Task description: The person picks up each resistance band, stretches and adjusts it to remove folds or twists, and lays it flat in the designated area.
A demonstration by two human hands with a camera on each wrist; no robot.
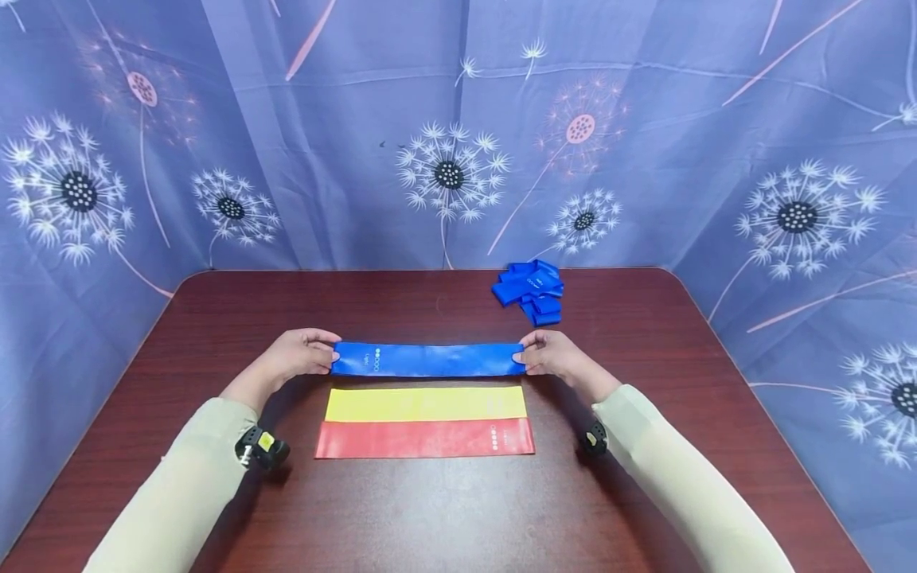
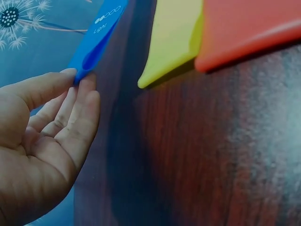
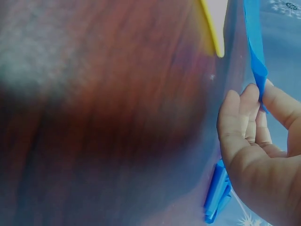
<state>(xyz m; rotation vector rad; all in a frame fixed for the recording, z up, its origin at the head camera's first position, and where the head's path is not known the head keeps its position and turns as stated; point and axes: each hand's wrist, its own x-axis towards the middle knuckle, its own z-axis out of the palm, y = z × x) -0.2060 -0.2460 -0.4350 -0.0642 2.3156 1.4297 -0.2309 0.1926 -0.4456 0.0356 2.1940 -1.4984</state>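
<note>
Fingers [image 2: 89,113] of the left hand [image 1: 290,356] and right hand [image 1: 562,360] pinch a blue band [image 1: 444,360] by its ends (yellow band [image 1: 426,404] nearby).

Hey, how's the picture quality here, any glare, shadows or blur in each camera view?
Head view: pale glare on the dark red-brown wood-grain table, shadow beside the pale left sleeve; left wrist view: glare at the right edge, yet "Light" is legible on the flat blue rubbery band; right wrist view: table blurred, with a hazy bright patch at upper left.
</note>
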